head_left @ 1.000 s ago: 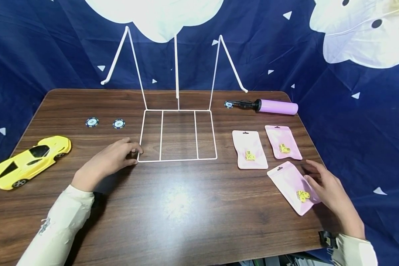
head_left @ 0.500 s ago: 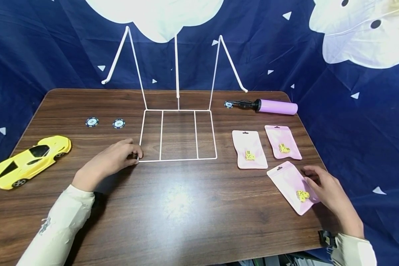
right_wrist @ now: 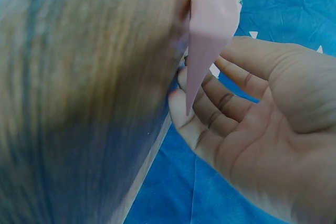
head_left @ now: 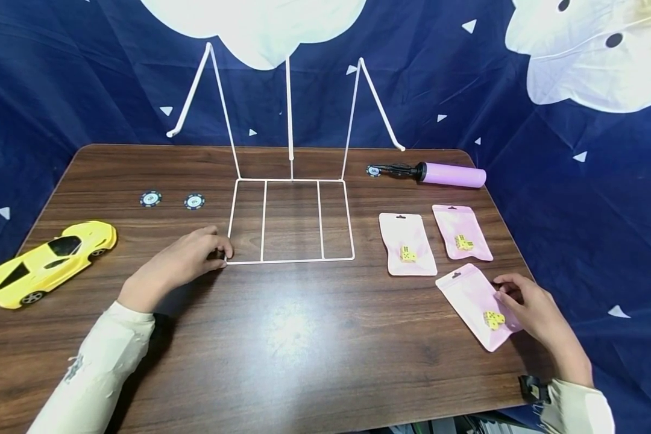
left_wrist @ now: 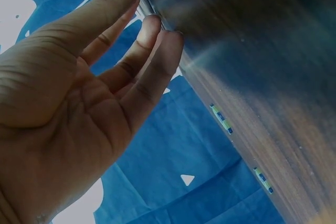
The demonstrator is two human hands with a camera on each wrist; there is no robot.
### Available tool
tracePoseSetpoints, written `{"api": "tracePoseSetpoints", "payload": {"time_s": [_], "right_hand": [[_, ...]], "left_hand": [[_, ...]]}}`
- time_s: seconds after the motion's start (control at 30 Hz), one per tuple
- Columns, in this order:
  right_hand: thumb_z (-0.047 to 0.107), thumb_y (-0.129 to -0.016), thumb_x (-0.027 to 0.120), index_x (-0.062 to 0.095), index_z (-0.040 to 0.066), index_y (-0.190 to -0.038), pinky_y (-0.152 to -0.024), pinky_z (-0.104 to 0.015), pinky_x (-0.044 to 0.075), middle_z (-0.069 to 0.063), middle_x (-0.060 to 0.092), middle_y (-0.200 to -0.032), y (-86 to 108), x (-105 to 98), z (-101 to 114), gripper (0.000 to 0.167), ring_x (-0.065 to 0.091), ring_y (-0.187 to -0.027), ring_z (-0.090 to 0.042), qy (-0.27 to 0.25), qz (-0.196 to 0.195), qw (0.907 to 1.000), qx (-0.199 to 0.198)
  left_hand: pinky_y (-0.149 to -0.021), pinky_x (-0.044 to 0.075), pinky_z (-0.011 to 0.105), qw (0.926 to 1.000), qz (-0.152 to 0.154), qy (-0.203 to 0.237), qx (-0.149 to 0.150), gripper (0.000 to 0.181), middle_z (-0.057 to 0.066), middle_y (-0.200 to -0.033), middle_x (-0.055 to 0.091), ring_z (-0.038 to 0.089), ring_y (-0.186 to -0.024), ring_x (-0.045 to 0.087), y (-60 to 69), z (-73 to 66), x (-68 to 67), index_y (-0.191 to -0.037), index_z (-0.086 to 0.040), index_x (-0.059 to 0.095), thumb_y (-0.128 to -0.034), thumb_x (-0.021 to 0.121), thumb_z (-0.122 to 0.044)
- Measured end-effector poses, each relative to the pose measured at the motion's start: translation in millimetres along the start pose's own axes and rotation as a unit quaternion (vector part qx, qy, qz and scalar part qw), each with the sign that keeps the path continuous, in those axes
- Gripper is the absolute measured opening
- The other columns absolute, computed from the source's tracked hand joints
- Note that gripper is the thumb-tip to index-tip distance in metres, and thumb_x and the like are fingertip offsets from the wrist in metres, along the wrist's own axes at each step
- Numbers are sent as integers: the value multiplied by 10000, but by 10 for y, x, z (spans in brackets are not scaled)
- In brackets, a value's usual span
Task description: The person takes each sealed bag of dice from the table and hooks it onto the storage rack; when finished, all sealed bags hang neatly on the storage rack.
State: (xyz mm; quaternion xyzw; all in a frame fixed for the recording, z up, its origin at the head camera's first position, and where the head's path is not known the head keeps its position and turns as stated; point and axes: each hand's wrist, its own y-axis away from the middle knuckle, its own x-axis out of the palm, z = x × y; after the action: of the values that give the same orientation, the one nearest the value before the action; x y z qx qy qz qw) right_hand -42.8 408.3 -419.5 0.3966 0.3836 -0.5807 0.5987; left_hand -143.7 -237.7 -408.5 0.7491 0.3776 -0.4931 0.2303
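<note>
At the near left corner of a white wire rack (head_left: pixel 290 261), my left hand (head_left: pixel 173 262) has its thumb and curled fingers about the rail. The left wrist view shows those fingertips (left_wrist: pixel 152 22) against the rack at the tabletop. My right hand (head_left: pixel 539 310) holds the right edge of a pink zip pouch (head_left: pixel 469 289) with yellow dice (head_left: pixel 494 320) showing on it. In the right wrist view, the pouch (right_wrist: pixel 207 40) stands partly between thumb and fingers. Two more pink pouches, one upright (head_left: pixel 407 232) and one farther right (head_left: pixel 458 220), lie beyond it.
Left of the rack lie two poker chips (head_left: pixel 150 199) (head_left: pixel 194 201) and a yellow toy car (head_left: pixel 51 262). A purple hand pump (head_left: pixel 452 175) lies at the back right, its nozzle by another chip (head_left: pixel 374 171). The wooden table (head_left: pixel 304 374) meets a blue curtain (head_left: pixel 412 102).
My right hand's index finger has come down and closer to its thumb at the pouch's edge. The left fingers have drawn in slightly at the rack. The pouches and rack stay put.
</note>
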Motion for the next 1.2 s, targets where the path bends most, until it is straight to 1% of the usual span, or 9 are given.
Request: {"api": "tracePoseSetpoints", "payload": {"time_s": [0.2, 0.43, 0.57, 0.7, 0.83, 0.97, 1.1, 1.2], "right_hand": [[-46, -975, 739, 659, -62, -1204, -696, -304, 445, -155, 679, -978, -13, -6, 0, 242, 612, -848, -260, -33, 24, 10000, -7], [-45, -1001, 689, 655, -51, -1186, -692, -303, 447, -138, 676, -961, -25, -15, -4, 188, 607, -847, -259, -78, 258, 9995, 169], [-47, -997, 674, 664, -36, -1165, -694, -296, 453, -115, 676, -938, -24, -2, -9, 169, 609, -842, -243, -96, 286, 9994, 177], [-40, -1003, 668, 661, -30, -1173, -692, -272, 440, -103, 667, -937, -22, -2, -8, 170, 593, -840, -222, -178, 335, 9991, 208], [-53, -1008, 655, 655, -23, -1175, -687, -253, 441, -108, 669, -947, -15, -8, -2, 169, 594, -844, -218, -217, 299, 9992, 151], [-63, -1007, 647, 650, -8, -1177, -687, -261, 441, -113, 667, -954, -1, -21, 9, 179, 592, -845, -226, -239, 208, 9995, 62], [-59, -1003, 650, 667, -3, -1169, -671, -264, 418, -89, 643, -923, 16, -33, 15, 176, 557, -821, -218, -253, 152, 9996, 47], [-59, -1004, 650, 694, -9, -1169, -647, -266, 399, -70, 627, -893, 31, -36, 19, 178, 534, -810, -224, -334, 201, 9992, 81]], "left_hand": [[-790, 554, 492, 10000, 50, -22, -41, 173, 33, -944, 629, 239, -855, 619, -1, -16, -10, -948, -83, 740, -887, 854, 32], [-779, 554, 485, 9999, -58, -63, 77, 180, 32, -928, 617, 246, -850, 622, -11, -27, -2, -926, -91, 730, -882, 854, 32], [-771, 548, 477, 10000, -55, -26, 5, 186, 27, -920, 611, 237, -840, 617, -6, -20, 3, -930, -96, 733, -879, 858, 33], [-757, 544, 473, 10000, -98, -11, 3, 191, 29, -907, 605, 238, -824, 615, -5, -18, 3, -921, -96, 732, -873, 862, 36], [-762, 549, 474, 9999, -100, -48, -3, 190, 34, -907, 604, 245, -829, 624, -6, -24, 11, -919, -88, 736, -869, 860, 46], [-765, 549, 475, 10000, -75, -37, -31, 192, 34, -908, 606, 248, -834, 627, -9, -30, 15, -918, -86, 735, -868, 857, 54], [-767, 549, 479, 10000, -68, -6, -35, 191, 33, -910, 607, 249, -836, 628, -10, -33, 2, -919, -88, 733, -872, 857, 50], [-773, 552, 483, 10000, -52, -29, -32, 188, 34, -913, 608, 253, -843, 632, -7, -34, -7, -921, -87, 734, -873, 858, 46]]}}
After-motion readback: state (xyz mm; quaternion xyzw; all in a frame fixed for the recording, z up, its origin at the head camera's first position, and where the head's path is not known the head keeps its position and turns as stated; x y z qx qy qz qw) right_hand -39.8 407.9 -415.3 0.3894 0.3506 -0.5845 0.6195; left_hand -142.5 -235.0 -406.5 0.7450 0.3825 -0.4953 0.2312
